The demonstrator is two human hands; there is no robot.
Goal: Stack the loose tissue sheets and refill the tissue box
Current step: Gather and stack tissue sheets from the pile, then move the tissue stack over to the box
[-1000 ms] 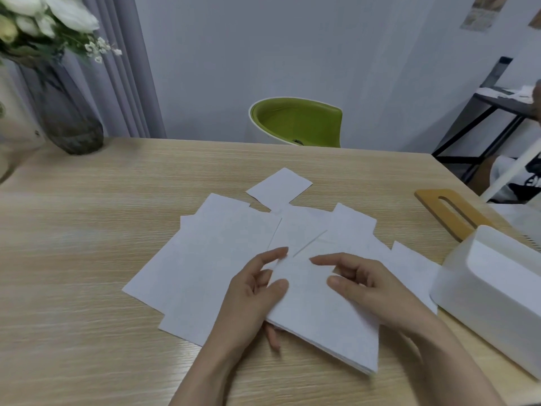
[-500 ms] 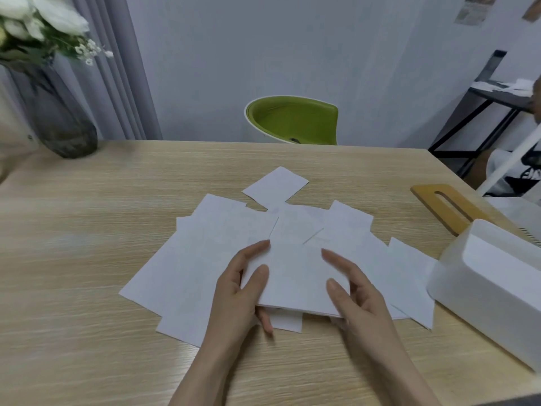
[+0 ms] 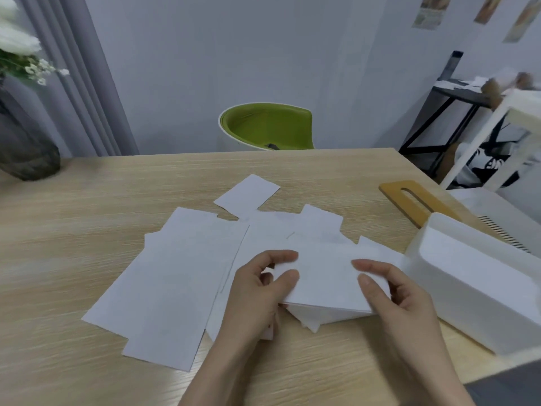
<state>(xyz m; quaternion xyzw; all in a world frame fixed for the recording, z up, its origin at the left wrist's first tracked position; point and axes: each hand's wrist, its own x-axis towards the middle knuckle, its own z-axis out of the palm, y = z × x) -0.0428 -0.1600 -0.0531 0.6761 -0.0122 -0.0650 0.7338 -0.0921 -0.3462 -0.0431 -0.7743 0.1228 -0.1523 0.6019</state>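
Observation:
A small stack of white tissue sheets (image 3: 325, 276) is lifted just off the wooden table, held at both ends. My left hand (image 3: 260, 291) pinches its left edge between thumb and fingers. My right hand (image 3: 389, 291) grips its right edge, thumb on top. Several loose tissue sheets (image 3: 175, 273) lie spread flat on the table to the left and behind, one small sheet (image 3: 247, 194) farthest back. The white tissue box (image 3: 474, 288) stands open at the right, close to my right hand. Its wooden lid (image 3: 415, 200) with a slot lies behind it.
A dark glass vase (image 3: 23, 148) with white flowers stands at the table's back left. A green chair (image 3: 266, 127) sits behind the table's far edge. A white appliance (image 3: 497, 212) stands at the right edge, and a black shelf frame (image 3: 439, 112) beyond it.
Both hands have gathered sheets into a stack, lifted it off the table and shifted it right, toward the tissue box. The view has tilted up slightly.

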